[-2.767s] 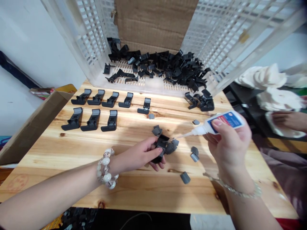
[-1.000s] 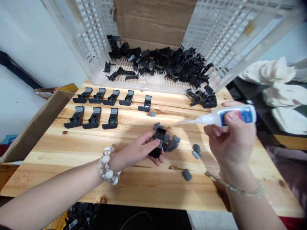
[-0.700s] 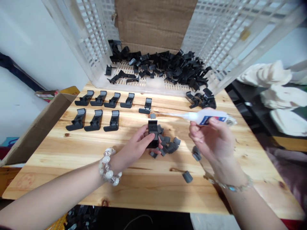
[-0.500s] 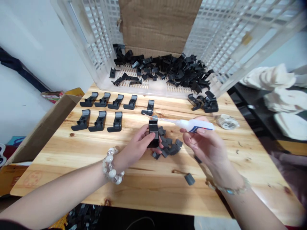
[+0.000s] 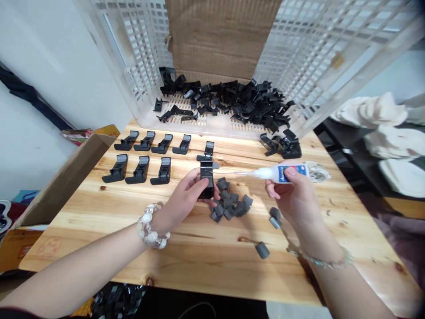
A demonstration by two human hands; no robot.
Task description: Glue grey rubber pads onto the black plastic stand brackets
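Note:
My left hand (image 5: 186,195) is closed around a black plastic bracket (image 5: 206,167), its thumb pressed on the front face. In my right hand (image 5: 294,195) lies a white glue bottle (image 5: 274,173) with a blue label, held sideways. Its long thin nozzle points left, and the tip reaches the upper part of the bracket. Just right of my left hand is a loose heap of small dark grey pads (image 5: 229,201). Another bracket (image 5: 207,151) stands behind the held one.
Two rows of black brackets (image 5: 142,169) stand at the left. A white plastic crate (image 5: 212,126) with many black parts occupies the back. More black parts (image 5: 289,145) and a roll of clear tape (image 5: 318,172) lie at the right. A single pad (image 5: 262,250) rests near the front.
My left hand has moved slightly left with the bracket. My right hand has shifted right and turned the glue bottle, so more label shows. Pads near my right hand are now more visible.

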